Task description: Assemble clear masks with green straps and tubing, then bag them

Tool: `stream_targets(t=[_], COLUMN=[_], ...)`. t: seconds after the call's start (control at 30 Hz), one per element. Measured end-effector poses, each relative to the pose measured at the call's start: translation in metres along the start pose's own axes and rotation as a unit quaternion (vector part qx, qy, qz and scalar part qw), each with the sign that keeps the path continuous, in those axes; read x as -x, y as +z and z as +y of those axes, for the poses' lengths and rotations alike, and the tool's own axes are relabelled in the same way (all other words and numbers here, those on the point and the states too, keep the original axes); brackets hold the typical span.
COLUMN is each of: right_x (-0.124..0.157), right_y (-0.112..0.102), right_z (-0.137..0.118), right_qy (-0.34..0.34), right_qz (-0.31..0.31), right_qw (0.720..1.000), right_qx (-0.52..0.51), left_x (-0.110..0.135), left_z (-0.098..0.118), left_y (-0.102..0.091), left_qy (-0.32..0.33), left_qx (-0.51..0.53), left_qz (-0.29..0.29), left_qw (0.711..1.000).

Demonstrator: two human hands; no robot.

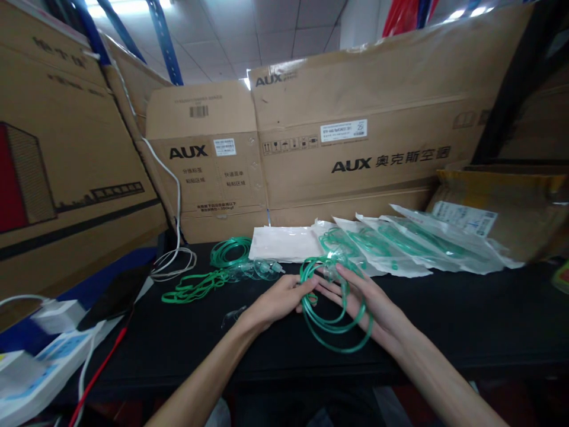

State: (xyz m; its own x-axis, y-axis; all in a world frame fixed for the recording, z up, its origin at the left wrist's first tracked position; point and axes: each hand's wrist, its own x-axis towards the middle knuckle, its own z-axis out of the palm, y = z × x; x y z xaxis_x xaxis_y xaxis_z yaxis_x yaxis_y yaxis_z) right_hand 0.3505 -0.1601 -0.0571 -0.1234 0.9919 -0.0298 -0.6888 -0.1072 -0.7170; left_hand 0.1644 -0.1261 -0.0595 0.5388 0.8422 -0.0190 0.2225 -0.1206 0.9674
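Observation:
Over the black table (pixel 466 320) both my hands hold one coil of green tubing (pixel 331 323) with a clear mask piece at its top. My left hand (pixel 278 299) pinches the coil's left side with fingers curled. My right hand (pixel 360 299) passes through the loop, fingers stretched under the tubing. More green tubing (pixel 200 284) and clear mask parts (pixel 262 270) lie loose on the table to the left of my hands.
Sealed bags of green tubing (pixel 400 243) and a stack of flat white bags (pixel 284 243) lie behind my hands. AUX cardboard boxes (pixel 355 136) wall the back and left. A white cable (pixel 175 261), a black phone (pixel 113 293) and a power strip (pixel 40 362) sit at left.

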Motion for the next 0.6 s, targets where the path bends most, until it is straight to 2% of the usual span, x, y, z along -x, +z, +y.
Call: stream_targets(t=[0.2, 0.3, 0.43, 0.6], right_x=[0.0, 0.0, -0.001, -0.004], right_y=[-0.006, -0.005, -0.001, 0.0], right_z=[-0.005, -0.005, -0.004, -0.004], right_qy=[0.044, 0.06, 0.04, 0.004], right_qz=[0.026, 0.021, 0.011, 0.035], right_qw=[0.999, 0.998, 0.999, 0.999], right_qx=[-0.01, 0.001, 0.015, 0.013], left_x=[0.004, 0.0, -0.005, -0.006], left_z=[0.007, 0.01, 0.02, 0.03], left_y=[0.002, 0.002, -0.005, -0.013], left_qy=[-0.027, -0.014, 0.003, 0.0], left_qx=[0.096, 0.049, -0.035, -0.178], left_qz=[-0.078, -0.108, -0.152, -0.094], left_qw=[0.992, 0.993, 0.988, 0.979])
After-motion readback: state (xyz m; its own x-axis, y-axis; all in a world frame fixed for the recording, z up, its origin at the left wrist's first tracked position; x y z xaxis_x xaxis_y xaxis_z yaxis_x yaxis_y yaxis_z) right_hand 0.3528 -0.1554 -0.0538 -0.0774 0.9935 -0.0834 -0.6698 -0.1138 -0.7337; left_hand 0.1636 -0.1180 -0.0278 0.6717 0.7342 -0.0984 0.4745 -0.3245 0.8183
